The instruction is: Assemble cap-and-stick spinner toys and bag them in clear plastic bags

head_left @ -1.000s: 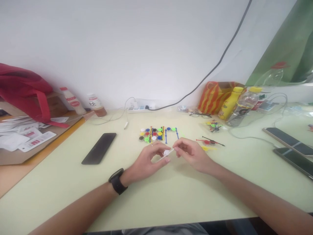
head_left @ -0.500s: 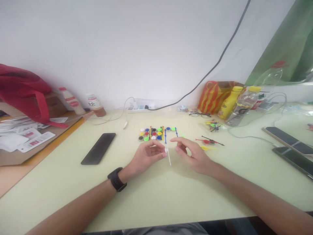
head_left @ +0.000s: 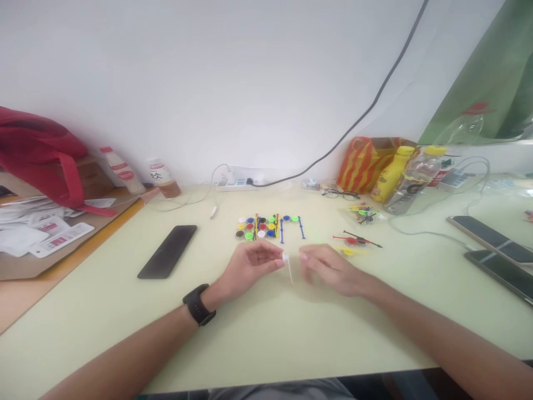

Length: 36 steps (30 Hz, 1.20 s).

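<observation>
My left hand point(head_left: 250, 266) pinches the round head of a small white plastic pin point(head_left: 287, 266), whose thin stem hangs down toward the pale table point(head_left: 266, 333). A black watch point(head_left: 199, 304) sits on that wrist. My right hand point(head_left: 328, 269) hovers just right of the pin, blurred, fingers curled loosely and not touching it. Behind the hands lies a cluster of small coloured discs and sticks point(head_left: 266, 226) in blue, green, red, yellow and black.
A black phone point(head_left: 168, 251) lies to the left. Red and black loose pins point(head_left: 357, 240) lie to the right. Bottles point(head_left: 393, 175), a striped bag point(head_left: 366, 161), glasses, a power strip point(head_left: 239, 182) and cables line the wall. Two tablets point(head_left: 495, 250) lie far right; a red bag point(head_left: 41, 155) and papers far left.
My right hand let go of the white pin's stem, and the pin swung from slanted to hanging down from my left fingers. The right hand has now lowered and curled beside it.
</observation>
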Tool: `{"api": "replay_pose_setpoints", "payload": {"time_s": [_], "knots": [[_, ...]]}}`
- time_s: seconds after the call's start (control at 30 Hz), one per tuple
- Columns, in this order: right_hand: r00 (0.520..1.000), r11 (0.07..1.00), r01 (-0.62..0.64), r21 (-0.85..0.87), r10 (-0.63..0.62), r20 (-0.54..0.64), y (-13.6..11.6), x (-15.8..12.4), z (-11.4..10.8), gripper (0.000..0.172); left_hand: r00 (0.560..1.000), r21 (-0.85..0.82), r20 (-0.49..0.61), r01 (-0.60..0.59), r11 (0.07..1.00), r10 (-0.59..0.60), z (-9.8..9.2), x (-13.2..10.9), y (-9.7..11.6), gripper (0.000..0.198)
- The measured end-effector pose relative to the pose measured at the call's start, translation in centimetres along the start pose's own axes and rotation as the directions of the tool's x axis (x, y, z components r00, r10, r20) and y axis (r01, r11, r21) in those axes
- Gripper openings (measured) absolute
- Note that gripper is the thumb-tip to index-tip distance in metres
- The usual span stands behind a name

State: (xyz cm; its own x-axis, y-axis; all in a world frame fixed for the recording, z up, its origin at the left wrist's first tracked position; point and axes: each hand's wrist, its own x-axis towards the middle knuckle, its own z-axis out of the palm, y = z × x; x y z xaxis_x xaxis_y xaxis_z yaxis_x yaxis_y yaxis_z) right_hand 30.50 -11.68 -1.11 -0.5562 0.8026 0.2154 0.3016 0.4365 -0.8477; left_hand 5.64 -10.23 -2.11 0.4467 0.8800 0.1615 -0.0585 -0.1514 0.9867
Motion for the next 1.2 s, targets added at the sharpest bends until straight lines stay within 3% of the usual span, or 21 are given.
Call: {"api": "replay_pose_setpoints", "payload": {"time_s": [0.1,0.2,0.3,0.53,0.63,0.8,0.87,0.9,0.97,1.0,1.1,1.2], "knots": [[0.998,0.992,-0.055,0.109,0.052,0.032,-0.5,0.2,-0.1,0.062,1.0,0.012,-0.024,-0.002,1.0,0.003,0.1,0.0,0.0,0.021],[0.997,0.987,-0.023,0.156,0.034,-0.069,-0.6,0.4,0.4,0.043,1.0,0.014,-0.028,-0.014,1.0,0.015,0.1,0.1,0.0,0.02],[0.995,0.972,0.002,0.235,0.021,-0.098,-0.6,0.5,1.0,0.025,1.0,-0.001,0.01,-0.011,1.0,0.011,0.1,0.0,0.0,0.02],[0.997,0.968,0.013,0.25,0.008,-0.082,-0.3,0.5,1.6,0.016,0.997,0.013,0.076,0.001,1.0,-0.002,0.3,-0.2,0.3,0.022],[0.997,0.966,0.007,0.257,0.014,-0.081,-0.1,0.4,1.5,0.02,0.997,0.058,0.069,-0.022,0.998,0.018,0.3,-0.2,0.4,0.021],[0.99,0.947,-0.068,0.313,0.103,-0.096,0.3,0.3,1.4,0.065,0.996,0.105,0.008,-0.088,0.991,0.087,0.1,0.0,0.0,0.017],[0.982,0.928,-0.102,0.359,0.151,-0.112,0.5,0.4,1.3,0.075,0.994,0.124,-0.004,-0.11,0.986,0.111,0.0,0.1,-0.1,0.016],[0.979,0.919,-0.113,0.377,0.167,-0.114,0.6,0.5,1.3,0.069,0.993,0.14,-0.012,-0.115,0.983,0.117,-0.1,0.1,-0.2,0.016],[0.982,0.912,-0.14,0.386,0.177,-0.063,0.7,0.6,1.0,0.038,0.992,0.181,-0.03,-0.114,0.977,0.121,-0.1,0.1,-0.1,0.017],[0.985,0.911,-0.146,0.387,0.169,-0.026,0.8,0.7,0.8,0.034,0.992,0.199,-0.039,-0.112,0.974,0.122,-0.1,0.1,-0.1,0.018],[0.99,0.891,-0.13,0.434,0.139,0.011,0.8,0.7,0.3,0.063,0.991,0.23,-0.053,-0.108,0.967,0.123,-0.2,0.1,0.0,0.02],[0.985,0.865,-0.101,0.492,0.156,-0.071,0.7,0.8,0.1,0.049,0.992,0.248,-0.049,-0.104,0.963,0.12,-0.2,0.2,-0.1,0.021]]}}
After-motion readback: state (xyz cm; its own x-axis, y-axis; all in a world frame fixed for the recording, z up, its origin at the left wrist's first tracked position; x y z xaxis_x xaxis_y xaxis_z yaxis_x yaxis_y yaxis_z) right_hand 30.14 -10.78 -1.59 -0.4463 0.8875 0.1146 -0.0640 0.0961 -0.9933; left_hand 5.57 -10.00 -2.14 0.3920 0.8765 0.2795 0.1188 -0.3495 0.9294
